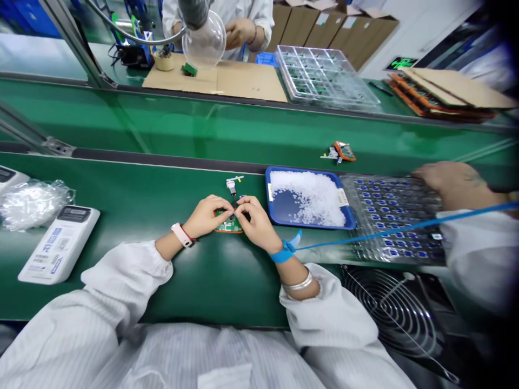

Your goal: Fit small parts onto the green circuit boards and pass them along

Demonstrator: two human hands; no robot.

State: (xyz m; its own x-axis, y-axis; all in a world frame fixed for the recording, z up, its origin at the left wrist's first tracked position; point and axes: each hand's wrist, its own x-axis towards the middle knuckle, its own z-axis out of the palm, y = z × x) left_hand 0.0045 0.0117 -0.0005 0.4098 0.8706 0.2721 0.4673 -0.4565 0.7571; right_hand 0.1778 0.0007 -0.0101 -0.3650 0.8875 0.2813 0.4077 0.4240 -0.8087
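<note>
Both my hands meet over a small green circuit board (227, 225) with an orange edge, lying on the green bench mat (133, 216). My left hand (207, 215) curls its fingers onto the board's left side. My right hand (254, 221) pinches at the board's top right, where a tiny part is hidden under the fingertips. A small white and metal component (232, 184) lies just beyond the board. My right wrist wears a blue strap (284, 252) with a blue cord running right.
A blue tray (279, 216) of small white pieces sits right of my hands. Beside it lies a clear blister tray (389, 216) of blue parts, with a co-worker's hand (450, 181) on it. White devices (60, 243) and a plastic bag (34, 201) lie left. A fan (389, 308) sits lower right.
</note>
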